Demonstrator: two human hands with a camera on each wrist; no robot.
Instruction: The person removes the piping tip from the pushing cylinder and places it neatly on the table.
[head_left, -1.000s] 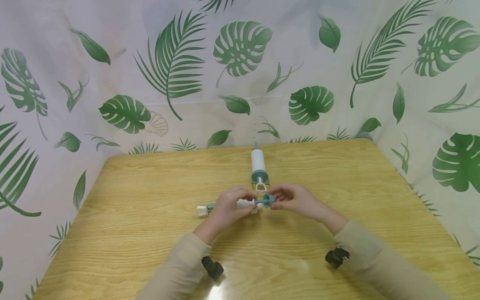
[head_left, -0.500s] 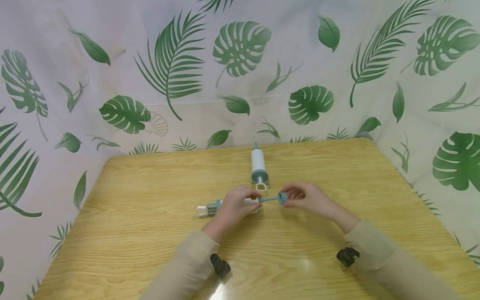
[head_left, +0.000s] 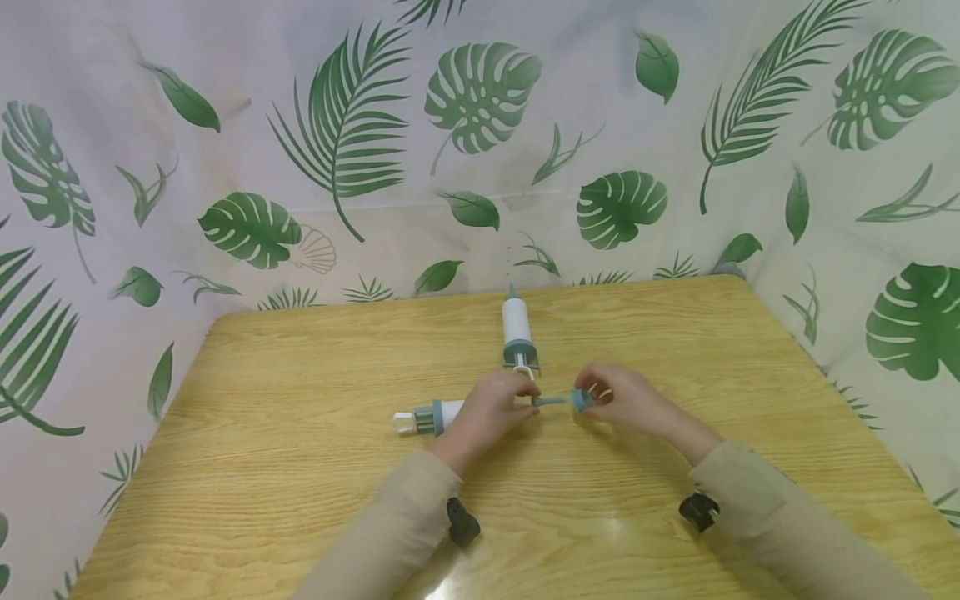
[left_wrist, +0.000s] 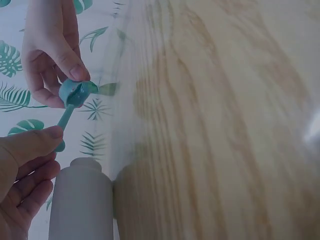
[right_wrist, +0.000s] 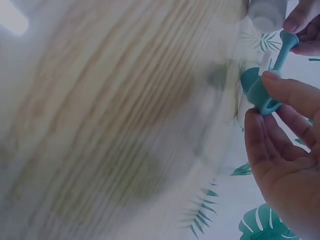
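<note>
Centrally in the head view, the person's left hand (head_left: pixel 491 404) pinches a slim teal plastic rod (head_left: pixel 552 400), while the right hand (head_left: pixel 622 396) pinches a teal cup-shaped plastic cap (head_left: pixel 582 400) facing it; the opposed grips probably help line the two up. Partly under the left hand, a white-barrelled toy syringe with a teal collar and white looped handle (head_left: pixel 452 411) lies sideways, handle to the left. Behind the hands, a second white-and-teal toy syringe (head_left: pixel 515 317) points away, its tip near the back edge of the wooden table (head_left: pixel 300 375), where the leaf-printed white cloth (head_left: pixel 517 200) begins. Wood grain spreads widely on both sides, so sideways room seems ample; the second syringe's handle, just beside the left fingers, limits forward movement.

From the left wrist, thumb and fingers hold the rod's end, and the other end meets the cap's rim; whether they are joined cannot be told. The near syringe's barrel shows a bare white neck just beside the fingers.

From the right wrist, thumb and fingertips hold the cap by its edge, perhaps leaving its mouth unobstructed.
</note>
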